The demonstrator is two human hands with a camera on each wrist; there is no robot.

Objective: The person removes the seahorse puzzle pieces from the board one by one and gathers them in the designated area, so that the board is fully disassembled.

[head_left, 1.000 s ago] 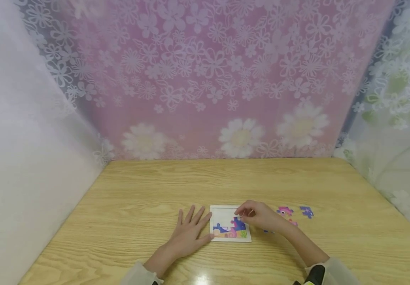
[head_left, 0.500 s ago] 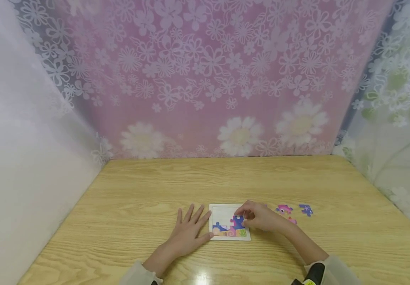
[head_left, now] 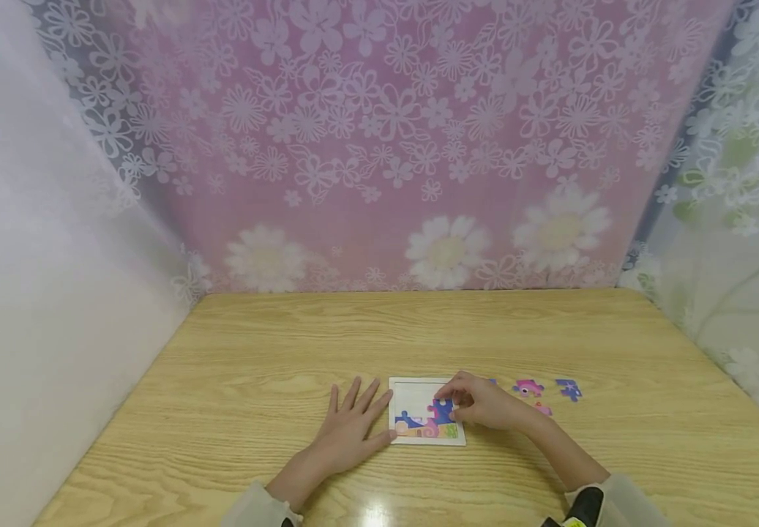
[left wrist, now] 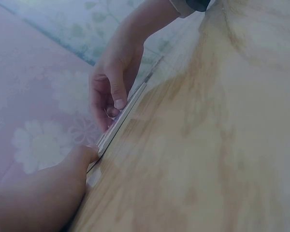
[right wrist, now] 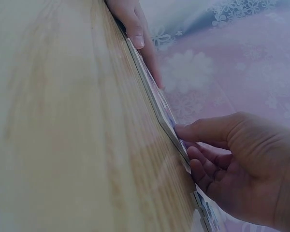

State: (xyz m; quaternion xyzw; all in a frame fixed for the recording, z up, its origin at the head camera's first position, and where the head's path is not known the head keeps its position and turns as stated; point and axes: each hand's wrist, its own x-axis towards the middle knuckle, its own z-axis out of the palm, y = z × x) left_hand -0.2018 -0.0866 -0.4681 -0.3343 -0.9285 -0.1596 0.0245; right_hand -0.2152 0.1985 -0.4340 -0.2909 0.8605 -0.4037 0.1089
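A white puzzle tray (head_left: 412,443) lies on the table, its bottom row filled with colourful jigsaw pieces and its upper left bare. My left hand (head_left: 346,437) rests flat with fingers spread, index fingertip and thumb at the tray's left edge. At the tray's right side my right hand (head_left: 484,402) pinches a blue and pink puzzle piece (head_left: 443,411) seated above the bottom row, thumb and index finger at its edge. The right wrist view has the right hand's thumb (right wrist: 198,131) low on the tray, the other fingers curled.
Right of the tray lie loose pieces: a pink fish-eye piece (head_left: 528,388), a blue starfish piece (head_left: 569,389) and a pink one (head_left: 542,408) partly behind the right wrist. Another blue piece peeks out behind the hand. A flowered curtain (head_left: 353,146) closes off the table's back.
My right thumb has come down to the right edge of the blue and pink piece, and the fingers have settled closer over it. My left hand has stayed in place.
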